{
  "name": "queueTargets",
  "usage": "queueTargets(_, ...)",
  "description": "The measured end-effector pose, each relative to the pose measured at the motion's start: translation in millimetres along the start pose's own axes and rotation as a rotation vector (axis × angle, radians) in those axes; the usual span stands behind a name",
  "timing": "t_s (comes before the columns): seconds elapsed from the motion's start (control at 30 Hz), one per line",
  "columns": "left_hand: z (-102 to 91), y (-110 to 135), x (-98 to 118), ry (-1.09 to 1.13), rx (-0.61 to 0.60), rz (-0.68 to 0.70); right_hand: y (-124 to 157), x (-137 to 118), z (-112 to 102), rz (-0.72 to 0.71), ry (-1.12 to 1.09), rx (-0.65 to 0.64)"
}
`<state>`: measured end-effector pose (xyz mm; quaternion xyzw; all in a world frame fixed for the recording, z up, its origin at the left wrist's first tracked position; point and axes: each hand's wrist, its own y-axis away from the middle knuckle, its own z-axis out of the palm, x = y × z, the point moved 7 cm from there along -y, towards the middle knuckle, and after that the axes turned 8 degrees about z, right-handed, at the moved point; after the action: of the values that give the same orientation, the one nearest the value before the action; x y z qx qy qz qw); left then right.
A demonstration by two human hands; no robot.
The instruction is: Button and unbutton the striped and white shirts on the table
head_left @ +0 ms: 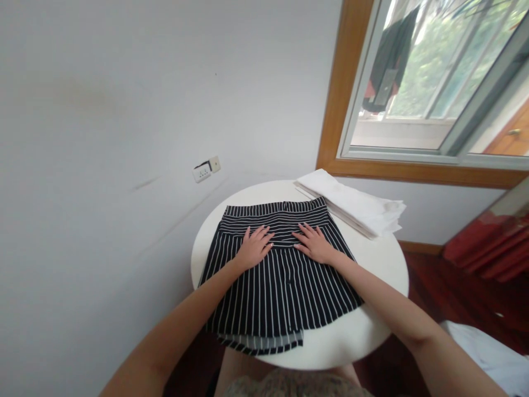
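A black skirt with white stripes (264, 298) lies spread out on a round white table (339, 342). Its waistband points to the far side, and its hem reaches the near edge, where a lower layer hangs slightly past the rim. My left hand (254, 248) rests flat on the upper part of the skirt, left of the middle, fingers spread. On the right of the middle, my right hand (314, 243) also lies flat on the fabric with its fingers apart. Neither hand grips the cloth.
A folded stack of white sheets (351, 204) sits at the table's back right and overhangs its edge. Behind are a wall with a socket (202, 173) and a wood-framed window (330, 110). Red fabric (491, 242) hangs at the right; something white (487, 353) is at the lower right.
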<state>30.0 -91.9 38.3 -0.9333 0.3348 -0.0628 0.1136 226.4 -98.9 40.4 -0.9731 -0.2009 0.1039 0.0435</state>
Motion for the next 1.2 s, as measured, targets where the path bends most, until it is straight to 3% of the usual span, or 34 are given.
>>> queueTargets(0.1,-26.0,12.9,26.9,0.127,0.015,0.196,34.1,-21.5,-27.5,-0.207,-0.064,-0.015)
queueTargets(0.2,-51.7,38.8,55.5,0.237,-0.055,0.305,75.8,-33.1,-40.8,-0.327,-0.206,-0.232)
queueTargets(0.33,-69.0,83.1,83.0,0.222,-0.213,0.265,118.3,-28.3,-45.6,-0.29,-0.276,-0.366)
queueTargets(0.5,-59.9,128.7,100.7,0.134,-0.367,0.157,142.6,-22.5,-38.1,-0.186,-0.199,-0.374)
queueTargets(0.7,-42.2,145.9,109.2,0.095,-0.368,0.061,150.7,-32.8,-30.9,-0.191,-0.138,-0.277)
queueTargets(0.97,-19.1,150.5,106.1,-0.018,-0.318,0.068,150.2,-29.6,-4.5,-0.155,0.022,-0.107)
queueTargets(1.07,-20.9,151.1,97.0,-0.02,-0.295,0.05,149.0,-21.4,-1.9,-0.133,0.043,-0.111)
queueTargets(1.2,-40.4,154.3,75.0,0.002,-0.266,-0.048,150.1,6.4,-7.8,-0.046,0.045,-0.105)
